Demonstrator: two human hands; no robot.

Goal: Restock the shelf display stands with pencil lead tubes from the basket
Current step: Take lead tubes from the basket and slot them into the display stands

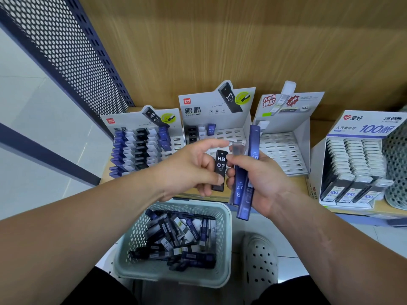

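Observation:
My left hand (187, 170) pinches a black HB 0.7 lead tube (220, 170) between thumb and fingers, its index finger stretched out. Beside it, my right hand (262, 181) grips several blue and clear lead tubes (244, 172) standing upright. Both hands hover above a pale green basket (224, 219) holding several loose tubes. On the shelf behind, the left display stand (141, 148) is nearly full. The middle stand (220, 113) has a few tubes at its back left. The third stand (284, 146) shows mostly bare slots.
A fourth display box (352, 164) full of white-capped tubes stands at the right, with a perforated mesh container (396, 164) beside it. A dark perforated metal panel (72, 56) rises at the left. My white clog (259, 260) is on the floor next to the basket.

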